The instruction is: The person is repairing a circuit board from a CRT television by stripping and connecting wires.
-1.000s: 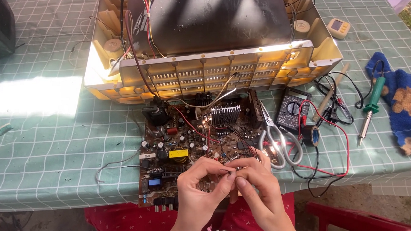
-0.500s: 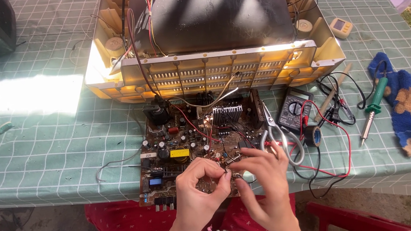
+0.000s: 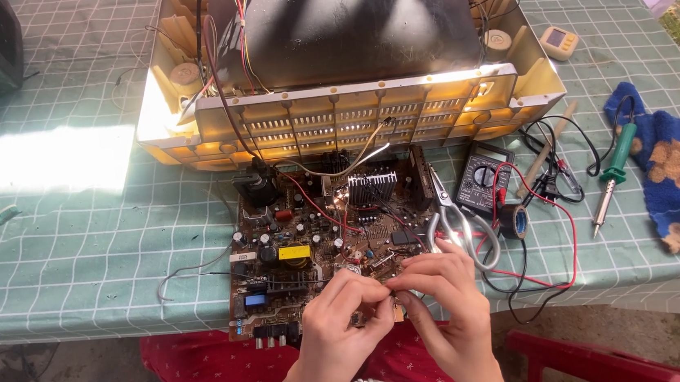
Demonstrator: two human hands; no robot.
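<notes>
Pinching something very small between fingertips of both hands, left hand and right hand meeting tip to tip just above the near edge of the brown populated circuit board; too small to tell whether a wire end or a component lead. Hovering close over the board's near right corner, fingers curled and pressed together, not spread. Judging the step in hand as fine work on one spot of the board, probably twisting or seating a thin lead. Calling next, most likely, for a steady grip and a tool from the right. Lying just right of the hands, touching the board's edge, grey-handled steel scissors; beyond them a black roll of tape, a dark multimeter with red and black leads, then a green-handled soldering iron resting on a blue cloth. Standing far of the board, a cream plastic television shell with dark tube, all on a green checked tablecloth.
</notes>
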